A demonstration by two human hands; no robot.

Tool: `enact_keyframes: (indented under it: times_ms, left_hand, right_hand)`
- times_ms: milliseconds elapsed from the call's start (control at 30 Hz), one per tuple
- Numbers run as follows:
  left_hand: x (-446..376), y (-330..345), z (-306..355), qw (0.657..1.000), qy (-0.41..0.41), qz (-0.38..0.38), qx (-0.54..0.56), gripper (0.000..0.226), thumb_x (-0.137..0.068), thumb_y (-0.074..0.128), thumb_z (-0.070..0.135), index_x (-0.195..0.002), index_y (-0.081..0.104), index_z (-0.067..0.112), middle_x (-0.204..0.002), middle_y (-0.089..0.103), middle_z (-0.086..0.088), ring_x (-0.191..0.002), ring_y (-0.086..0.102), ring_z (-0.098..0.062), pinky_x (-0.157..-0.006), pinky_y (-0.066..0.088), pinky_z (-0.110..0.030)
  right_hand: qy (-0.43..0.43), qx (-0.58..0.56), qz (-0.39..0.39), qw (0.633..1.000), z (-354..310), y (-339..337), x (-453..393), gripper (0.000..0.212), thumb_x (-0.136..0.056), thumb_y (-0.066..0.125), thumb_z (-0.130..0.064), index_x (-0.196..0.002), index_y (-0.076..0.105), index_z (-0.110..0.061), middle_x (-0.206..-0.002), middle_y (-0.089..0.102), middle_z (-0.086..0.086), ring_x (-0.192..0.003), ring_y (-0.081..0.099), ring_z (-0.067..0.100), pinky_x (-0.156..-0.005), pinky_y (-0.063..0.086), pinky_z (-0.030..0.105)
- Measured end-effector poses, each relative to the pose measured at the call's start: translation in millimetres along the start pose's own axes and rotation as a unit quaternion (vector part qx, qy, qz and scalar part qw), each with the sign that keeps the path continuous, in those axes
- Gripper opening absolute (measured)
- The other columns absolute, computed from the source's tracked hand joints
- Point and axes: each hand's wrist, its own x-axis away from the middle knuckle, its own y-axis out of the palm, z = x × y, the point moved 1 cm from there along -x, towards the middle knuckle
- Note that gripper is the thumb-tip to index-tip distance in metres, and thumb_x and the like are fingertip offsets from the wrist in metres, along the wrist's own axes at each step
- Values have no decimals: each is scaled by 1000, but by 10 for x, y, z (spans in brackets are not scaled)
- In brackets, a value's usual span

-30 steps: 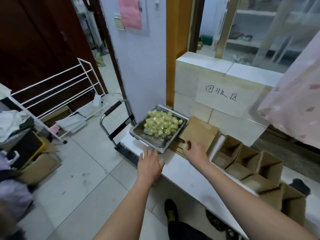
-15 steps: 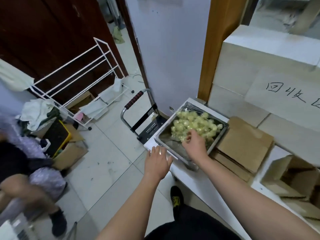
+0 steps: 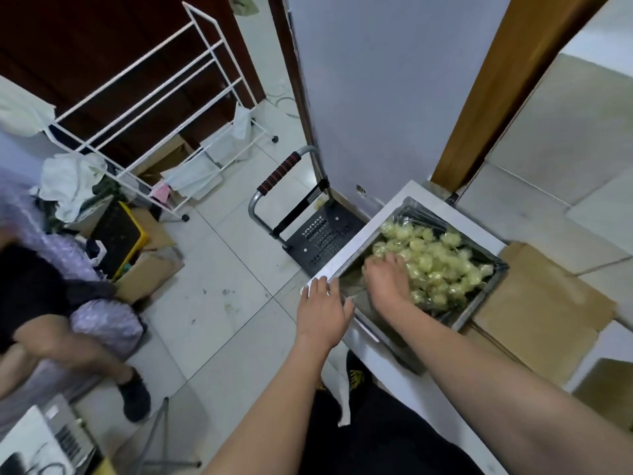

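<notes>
A metal tray point(image 3: 481, 299) sits on the end of a white table point(image 3: 387, 358) and holds a heap of pale yellow wrapped pieces point(image 3: 442, 265). My right hand point(image 3: 387, 282) is inside the tray with its fingers curled down into the near-left edge of the heap; whether it grips a piece is hidden by the hand's back. My left hand point(image 3: 322, 310) rests flat on the table's corner, beside the tray's near-left rim, fingers straight.
Flat brown cardboard point(image 3: 544, 306) lies right of the tray. A folded hand trolley point(image 3: 308, 217) leans against the wall below the table end. A white wire rack point(image 3: 164, 108), cluttered boxes and a seated person point(image 3: 51, 323) fill the left floor.
My right hand came from the cardboard to the tray and now digs into the yellow pieces. The left hand stayed at the table corner. The view tilted further down.
</notes>
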Motion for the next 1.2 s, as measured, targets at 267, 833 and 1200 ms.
enact_keyframes:
  times_ms: [267, 833, 1200]
  left_hand:
    - [-245, 8, -82, 1000, -3, -24, 6, 52, -103, 30, 45, -143, 39, 12, -146, 42, -12, -137, 35, -29, -115, 28, -41]
    - [-262, -149, -198, 992, 99, -26, -77, 54, -105, 25, 42, -149, 34, 13, -151, 38, -12, -143, 29, -28, -119, 21, -44]
    - [351, -225, 707, 955, 288, -13, -69, 59, -104, 30, 44, -152, 32, 10, -155, 35, -16, -146, 28, -34, -120, 21, -49]
  right_hand:
    - [-14, 90, -56, 994, -171, 23, -20, 19, -90, 60, -21, -106, 70, -23, -124, 51, 7, -119, 38, 29, -105, 28, 44]
    - [116, -62, -64, 989, 91, -308, 736, 71, -100, 35, -55, -158, 19, -16, -163, 15, 20, -149, 16, 43, -122, 9, 54]
    - [283, -84, -51, 954, 503, -427, 1965, 72, -98, 38, -59, -154, 26, -16, -160, 24, 18, -144, 26, 39, -119, 20, 50]
